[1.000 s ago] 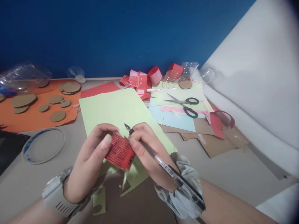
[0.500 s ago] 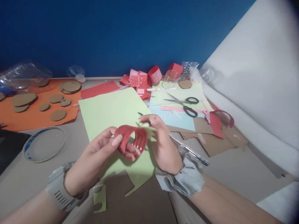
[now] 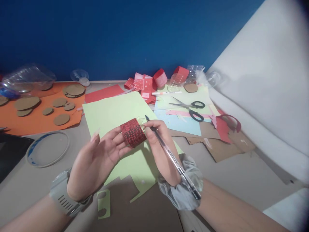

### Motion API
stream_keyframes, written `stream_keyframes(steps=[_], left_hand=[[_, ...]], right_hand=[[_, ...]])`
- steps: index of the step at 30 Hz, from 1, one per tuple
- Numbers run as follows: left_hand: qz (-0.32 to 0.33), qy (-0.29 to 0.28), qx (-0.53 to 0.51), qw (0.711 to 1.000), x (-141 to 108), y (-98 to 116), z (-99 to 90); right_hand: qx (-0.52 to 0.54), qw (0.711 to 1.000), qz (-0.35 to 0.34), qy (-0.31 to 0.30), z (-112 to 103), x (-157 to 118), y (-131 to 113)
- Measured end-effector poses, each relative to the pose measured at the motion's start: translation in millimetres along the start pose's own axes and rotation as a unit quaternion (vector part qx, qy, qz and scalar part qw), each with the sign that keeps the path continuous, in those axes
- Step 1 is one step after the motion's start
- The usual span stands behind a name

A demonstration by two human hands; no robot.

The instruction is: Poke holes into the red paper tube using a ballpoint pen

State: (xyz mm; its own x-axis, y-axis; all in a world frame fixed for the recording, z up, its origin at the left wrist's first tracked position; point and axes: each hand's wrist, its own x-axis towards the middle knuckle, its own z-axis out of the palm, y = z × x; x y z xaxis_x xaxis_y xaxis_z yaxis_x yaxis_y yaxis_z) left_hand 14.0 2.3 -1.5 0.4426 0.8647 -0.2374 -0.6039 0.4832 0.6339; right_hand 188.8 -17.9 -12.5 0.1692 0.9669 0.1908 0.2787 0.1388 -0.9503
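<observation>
Red paper cylinder, black-patterned, left hand spread against it, right hand pinching plastic pen

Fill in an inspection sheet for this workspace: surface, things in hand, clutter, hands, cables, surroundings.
Surface: grey table, partly covered by paper and cardboard.
Things in hand: red patterned band; pen.
Clutter: open scissors on paper at right; cardboard discs on orange paper at left.
Hands: left hand palm up, fingers at the band; right hand grips the pen.
Cables: nothing seen.
Surroundings: blue panel behind; white surface at right.
</observation>
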Motion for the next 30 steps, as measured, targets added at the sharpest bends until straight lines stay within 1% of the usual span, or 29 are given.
stream_keyframes(steps=[3, 9, 13, 16, 19, 21, 24, 27, 30], left_hand=[[-0.003, 0.006, -0.023, 1.000, 2, 2, 3.3], [0.004, 0.079, -0.056, 0.995, 3, 11, 7.5], [0.025, 0.090, -0.070, 0.993, 4, 13, 8.6], [0.028, 0.119, -0.086, 0.989, 6, 11, 9.3], [0.031, 0.145, -0.093, 0.985, 7, 10, 10.6], [0.035, 0.134, -0.091, 0.986, 6, 9, 11.1], [0.029, 0.089, -0.078, 0.993, 4, 8, 10.4], [0.045, 0.054, -0.056, 0.996, 1, 6, 8.9], [0.064, 0.047, -0.038, 0.996, 1, 3, 9.3]], right_hand=[[-0.019, 1.000, -0.011, -0.014, -1, 2, -1], [-0.048, 0.996, -0.052, -0.049, -1, 3, 0], [-0.048, 0.995, -0.078, -0.029, -1, 0, 1], [-0.037, 0.996, -0.081, -0.018, 0, -2, 1], [-0.031, 0.996, -0.076, -0.022, 0, -1, 1], [-0.034, 0.996, -0.074, -0.027, 0, -1, 1], [-0.040, 0.995, -0.083, -0.028, 0, -1, 1], [-0.042, 0.995, -0.088, -0.024, -1, -1, 2], [-0.037, 0.996, -0.080, -0.024, -1, -2, 2]])
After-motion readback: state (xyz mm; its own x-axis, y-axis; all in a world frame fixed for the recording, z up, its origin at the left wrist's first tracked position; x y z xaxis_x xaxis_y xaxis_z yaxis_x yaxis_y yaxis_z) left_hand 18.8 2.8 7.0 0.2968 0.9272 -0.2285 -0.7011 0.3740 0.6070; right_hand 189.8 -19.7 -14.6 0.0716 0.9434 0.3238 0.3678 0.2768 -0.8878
